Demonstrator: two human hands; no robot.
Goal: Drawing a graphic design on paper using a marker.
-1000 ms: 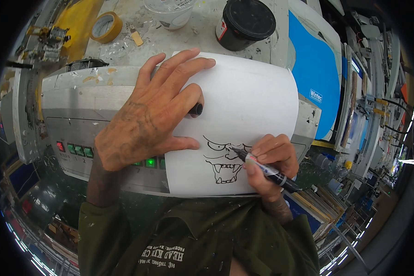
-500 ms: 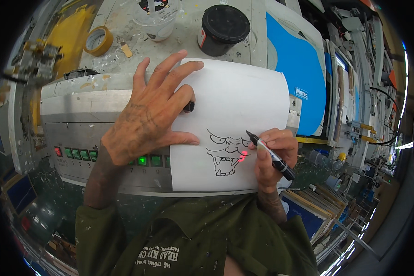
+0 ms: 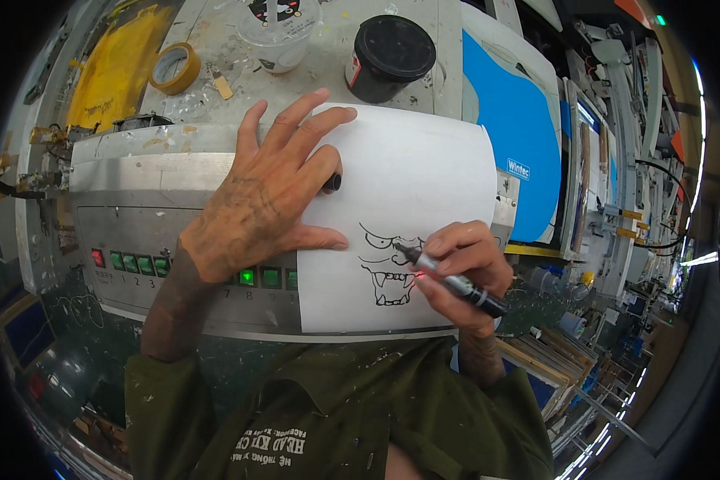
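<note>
Pinching a black marker [image 3: 474, 294] between thumb and fingers, the right hand [image 3: 476, 264] sits over the lower right of the white paper sheet [image 3: 408, 176], its tip beside the nose of the fanged face drawing [image 3: 392, 290]; whether tip and paper touch is too small to tell. The drawing fills the sheet's lower part, partly covered by the fingers. The step in hand looks like inking detail between the eyes; the next stroke seems to call for a light, steady tip and flat paper. Across the sheet's left edge, the left hand [image 3: 260, 196] spreads its fingers, a black marker cap [image 3: 334, 182] beside the index; its hold is hidden. Left of the sheet runs a grey control panel [image 3: 136, 224]. Beyond the sheet's far edge, the counter [image 3: 448, 72] carries a black lidded tub [image 3: 394, 52], and farther left a clear plastic cup [image 3: 284, 52] and a yellow tape roll [image 3: 188, 78].
</note>
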